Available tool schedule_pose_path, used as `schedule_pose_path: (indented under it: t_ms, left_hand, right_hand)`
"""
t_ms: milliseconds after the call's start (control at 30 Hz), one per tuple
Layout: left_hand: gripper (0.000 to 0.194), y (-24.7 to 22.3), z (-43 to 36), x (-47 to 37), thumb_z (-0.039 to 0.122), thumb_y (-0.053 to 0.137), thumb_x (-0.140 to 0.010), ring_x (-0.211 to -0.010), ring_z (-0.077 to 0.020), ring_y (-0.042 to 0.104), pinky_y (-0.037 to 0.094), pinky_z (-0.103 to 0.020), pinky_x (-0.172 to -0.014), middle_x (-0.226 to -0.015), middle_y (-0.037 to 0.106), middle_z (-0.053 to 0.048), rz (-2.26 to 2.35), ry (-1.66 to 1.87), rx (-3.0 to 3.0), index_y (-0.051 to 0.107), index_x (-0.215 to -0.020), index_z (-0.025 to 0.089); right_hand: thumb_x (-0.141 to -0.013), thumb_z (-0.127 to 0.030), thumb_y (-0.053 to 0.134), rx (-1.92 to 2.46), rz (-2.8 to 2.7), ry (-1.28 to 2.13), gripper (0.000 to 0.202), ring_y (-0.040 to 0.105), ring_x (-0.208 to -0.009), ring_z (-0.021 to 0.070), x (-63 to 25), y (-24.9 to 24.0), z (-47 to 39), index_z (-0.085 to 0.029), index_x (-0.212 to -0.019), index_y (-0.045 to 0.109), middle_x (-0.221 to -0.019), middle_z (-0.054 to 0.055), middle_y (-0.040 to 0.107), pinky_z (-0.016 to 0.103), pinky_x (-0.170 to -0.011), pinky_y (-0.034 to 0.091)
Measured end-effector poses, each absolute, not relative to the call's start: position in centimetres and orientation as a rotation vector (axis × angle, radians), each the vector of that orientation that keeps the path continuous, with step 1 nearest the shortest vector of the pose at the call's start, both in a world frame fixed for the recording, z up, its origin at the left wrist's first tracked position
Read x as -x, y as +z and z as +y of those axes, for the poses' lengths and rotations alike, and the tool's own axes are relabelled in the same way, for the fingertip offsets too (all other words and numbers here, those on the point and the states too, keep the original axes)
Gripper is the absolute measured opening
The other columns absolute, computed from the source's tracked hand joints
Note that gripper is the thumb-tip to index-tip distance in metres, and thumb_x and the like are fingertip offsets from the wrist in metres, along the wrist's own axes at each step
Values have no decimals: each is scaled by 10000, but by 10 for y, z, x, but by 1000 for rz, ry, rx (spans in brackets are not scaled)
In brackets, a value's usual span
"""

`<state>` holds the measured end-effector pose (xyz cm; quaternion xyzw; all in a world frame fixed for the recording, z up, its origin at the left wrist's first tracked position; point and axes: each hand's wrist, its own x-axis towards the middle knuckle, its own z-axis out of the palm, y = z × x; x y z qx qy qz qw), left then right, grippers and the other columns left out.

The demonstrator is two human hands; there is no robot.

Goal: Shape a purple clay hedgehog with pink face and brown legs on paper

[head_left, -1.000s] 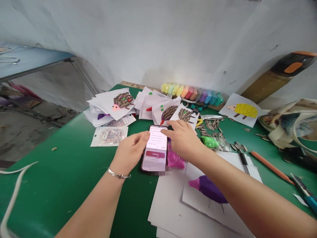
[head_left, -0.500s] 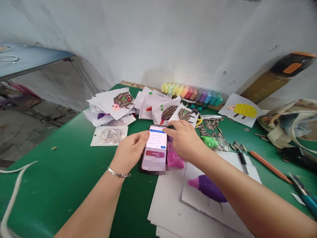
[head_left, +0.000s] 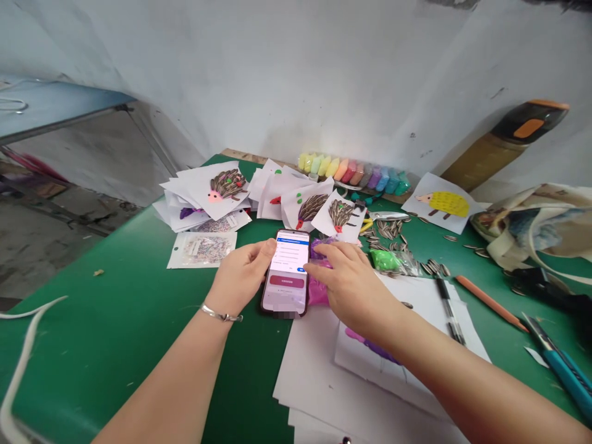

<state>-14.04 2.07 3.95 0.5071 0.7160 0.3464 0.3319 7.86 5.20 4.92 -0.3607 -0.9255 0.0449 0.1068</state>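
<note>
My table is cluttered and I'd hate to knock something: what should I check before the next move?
1. Left hand on the smartphone's left edge: ok.
2. Right hand's index fingertip touching the screen: cannot tell; it is at the blue button.
3. Sunflower seeds contained: not ok; many lie loose on the green table.
4. Purple clay figure untouched by the right forearm: cannot tell; it is partly hidden.
5. Utility knife clear of both hands: ok.

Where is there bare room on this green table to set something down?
The widest patch of the table lies left of the left forearm, between the speckled pouch and the white cord, bar some specks. A narrower strip runs between that forearm and the paper stack, below the phone. It's crowded right of the phone: packets, seeds, pen and cutter.
</note>
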Motion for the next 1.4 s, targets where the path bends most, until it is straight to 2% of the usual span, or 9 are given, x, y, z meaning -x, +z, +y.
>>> schedule_pose_path:
  t_ms: [333, 600, 700, 900, 1000, 1100, 1200, 1300, 1400]
  left_hand:
    - [533, 41, 20, 140, 650, 475, -890, -837, -253, 686, 513, -290, -596, -975, 759, -61, 1852, 916, -1328, 734, -943, 186]
    - [547, 37, 21, 142, 660, 485, -872, -798, -251, 676, 516, -296, -572, -939, 745, -72, 1878, 910, -1315, 717, -929, 167]
    - [562, 37, 21, 141, 675, 486, -858, -756, -240, 668, 516, -293, -553, -875, 737, -65, 1882, 911, -1294, 706, -903, 160]
    - [589, 42, 20, 138, 682, 435, -865, -749, -239, 678, 531, -304, -581, -831, 734, -60, 1919, 882, -1332, 710, -905, 163]
    - [603, 51, 15, 134, 667, 387, -885, -849, -255, 693, 548, -330, -694, -981, 746, -70, 1977, 806, -1440, 710, -1033, 180]
    - [666, 65, 9, 125, 672, 370, -886, -1041, -285, 663, 523, -372, -857, -1225, 683, -92, 2087, 626, -1519, 614, -1283, 196]
    - [790, 75, 1, 112, 689, 424, -859, -1140, -317, 620, 500, -403, -904, -1319, 625, -104, 2167, 398, -1672, 388, -1488, 213]
    - [879, 73, -11, 100, 682, 493, -835, -1197, -343, 575, 499, -422, -902, -1398, 555, -107, 2162, 256, -1865, 233, -1547, 237]
    - [930, 63, -23, 95, 656, 522, -833, -1243, -367, 532, 470, -454, -954, -1454, 483, -149, 2166, 159, -1980, 163, -1562, 202]
  right_hand:
    - [-805, -70, 526, 1061, -2788, 115, 427, 433, -1246, 310, -71, 48, 52, -263, -1136, 715, -1332, 104, 559, 525, -1076, 302]
    - [-763, 29, 438, 1077, -2668, 122, 580, 436, -1248, 298, -94, 62, 43, -257, -1215, 665, -1327, 100, 556, 539, -1075, 333]
    - [-759, 28, 417, 1100, -2615, 150, 572, 455, -1221, 304, -120, 65, 27, -220, -1220, 648, -1309, 109, 566, 536, -1032, 392]
    - [-866, -78, 408, 1268, -2487, 107, 470, 504, -1195, 293, -185, 54, -18, -251, -1262, 592, -1301, 100, 574, 491, -936, 489]
    - [-916, -179, 437, 1346, -2396, 58, 398, 552, -1151, 270, -209, 50, -40, -263, -1281, 571, -1269, 93, 592, 418, -881, 524]
    - [-919, -225, 496, 1297, -2363, 29, 368, 582, -1109, 257, -218, 49, -61, -224, -1278, 575, -1226, 110, 608, 361, -844, 530]
    - [-873, -150, 569, 1063, -2427, 64, 362, 607, -1001, 233, -212, 49, -76, -175, -1233, 600, -1088, 112, 656, 331, -813, 516]
    - [-813, -81, 600, 824, -2417, 72, 353, 587, -796, 198, -200, 49, -82, -150, -1158, 625, -899, 75, 681, 326, -711, 482]
    - [-793, -147, 644, 786, -2462, 137, 339, 565, -787, 208, -190, 49, -82, -162, -1132, 631, -918, 74, 685, 343, -708, 463]
